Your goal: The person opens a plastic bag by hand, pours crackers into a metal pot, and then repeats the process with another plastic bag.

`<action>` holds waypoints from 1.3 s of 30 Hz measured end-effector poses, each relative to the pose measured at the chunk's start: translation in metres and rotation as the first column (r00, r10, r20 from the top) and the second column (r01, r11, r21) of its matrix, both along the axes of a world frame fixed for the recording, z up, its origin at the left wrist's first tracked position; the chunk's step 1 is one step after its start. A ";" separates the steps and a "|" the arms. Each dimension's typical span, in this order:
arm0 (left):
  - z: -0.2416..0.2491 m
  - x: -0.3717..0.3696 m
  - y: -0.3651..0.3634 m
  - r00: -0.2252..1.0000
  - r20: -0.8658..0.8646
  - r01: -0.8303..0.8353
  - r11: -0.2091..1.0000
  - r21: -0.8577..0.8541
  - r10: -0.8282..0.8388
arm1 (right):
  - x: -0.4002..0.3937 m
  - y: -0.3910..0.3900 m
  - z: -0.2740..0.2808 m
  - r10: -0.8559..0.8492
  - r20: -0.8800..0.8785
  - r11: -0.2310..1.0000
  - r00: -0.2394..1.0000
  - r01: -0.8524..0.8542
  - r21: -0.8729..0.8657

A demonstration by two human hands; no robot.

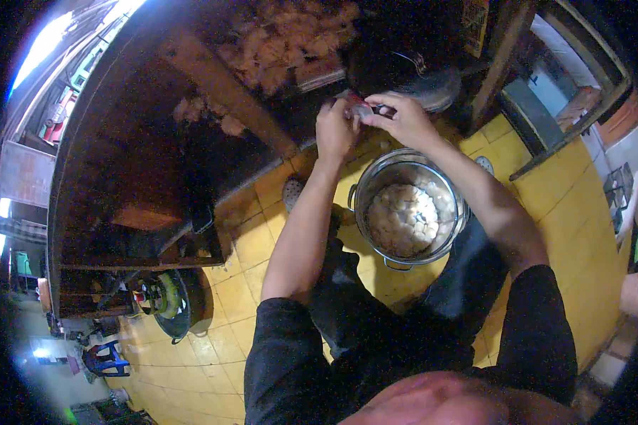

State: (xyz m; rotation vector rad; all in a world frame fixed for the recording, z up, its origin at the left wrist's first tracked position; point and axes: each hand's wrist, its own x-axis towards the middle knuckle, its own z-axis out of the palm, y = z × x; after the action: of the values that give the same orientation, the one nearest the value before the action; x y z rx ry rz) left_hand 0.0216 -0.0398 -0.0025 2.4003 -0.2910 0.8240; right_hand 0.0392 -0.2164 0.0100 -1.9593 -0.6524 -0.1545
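Beyond the pot, my two hands are close together at the edge of the dark shelf. My left hand (338, 126) is closed around a small reddish item (352, 101), too small to identify. My right hand (402, 119) pinches a small dark-handled tool (384, 110), perhaps a knife or peeler, against that item. Below the hands, a shiny metal pot (361, 225) with side handles sits between my legs. Pale, chunky pieces (406, 216) lie inside it, under my right forearm's left side.
A wooden shelf (266, 127) holds a heap of brownish pieces (283, 42). A dark round pan (443, 95) stands beyond my right hand. A black basin (191, 304) with green items sits on the yellow tiled floor (227, 354) at left. A blue stool (113, 360) stands farther off.
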 end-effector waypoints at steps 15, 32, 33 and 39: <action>-0.007 0.009 0.027 0.988 0.002 -0.152 0.985 -0.077 0.153 | 0.010 -0.023 0.027 -0.296 0.147 0.955 0.944 0.294 0.035; 0.049 -0.065 -0.044 0.836 -0.298 0.198 0.760 -0.619 -0.461 | -0.027 -0.022 0.010 0.335 -0.291 0.894 0.896 -0.204 0.399; 0.050 -0.066 -0.040 0.811 -0.306 0.184 0.713 -0.676 -0.499 | -0.031 -0.020 0.015 0.405 -0.370 0.859 0.836 -0.210 0.467; 0.042 -0.052 -0.019 0.830 -0.341 0.144 0.759 -0.634 -0.442 | -0.036 -0.028 0.024 0.228 -0.301 0.935 0.926 -0.122 0.334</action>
State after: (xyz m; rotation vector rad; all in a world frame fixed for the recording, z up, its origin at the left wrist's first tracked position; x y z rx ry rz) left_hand -0.0301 -0.0588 0.0399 1.8055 -0.1823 0.1103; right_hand 0.0030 -0.2446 0.0345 -1.5645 -0.5381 0.1800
